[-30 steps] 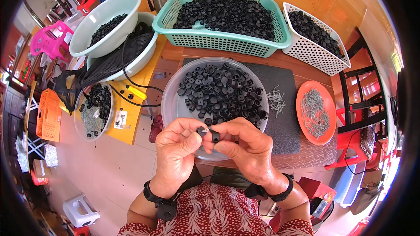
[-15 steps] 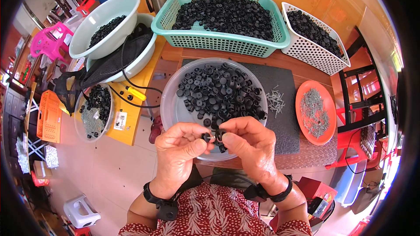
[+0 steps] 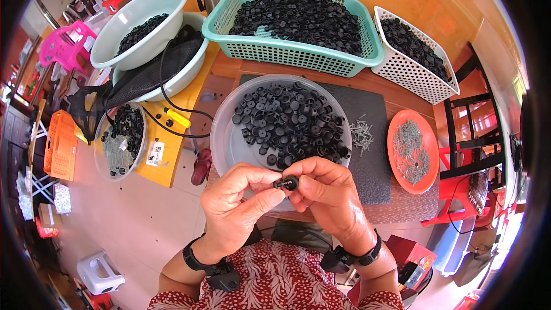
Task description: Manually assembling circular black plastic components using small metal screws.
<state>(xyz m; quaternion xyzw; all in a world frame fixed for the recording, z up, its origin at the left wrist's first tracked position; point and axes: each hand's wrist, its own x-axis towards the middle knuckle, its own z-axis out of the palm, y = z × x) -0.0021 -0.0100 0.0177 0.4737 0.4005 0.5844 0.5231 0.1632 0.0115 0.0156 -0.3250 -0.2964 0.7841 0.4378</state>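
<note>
My left hand (image 3: pixel 238 204) and my right hand (image 3: pixel 324 192) meet over the near rim of a clear round bowl (image 3: pixel 225 143). Both pinch one small black round plastic part (image 3: pixel 287 183) between their fingertips. The bowl is filled with many more black plastic parts (image 3: pixel 293 123). A small heap of loose screws (image 3: pixel 361 136) lies on a dark grey mat (image 3: pixel 367 109) to the right of the bowl.
An orange plate (image 3: pixel 397 132) of screws sits right of the mat. Behind stand a teal basket (image 3: pixel 287 51) and a white basket (image 3: pixel 413 77), both full of black parts. To the left are stacked pale bowls (image 3: pixel 138 17), a yellow-handled screwdriver (image 3: pixel 175 117) and a small clear dish (image 3: pixel 120 140).
Both hands have stayed over the bowl's near rim, turning and pressing the small black part between the fingertips; it now sits slightly lower, held by both hands together.
</note>
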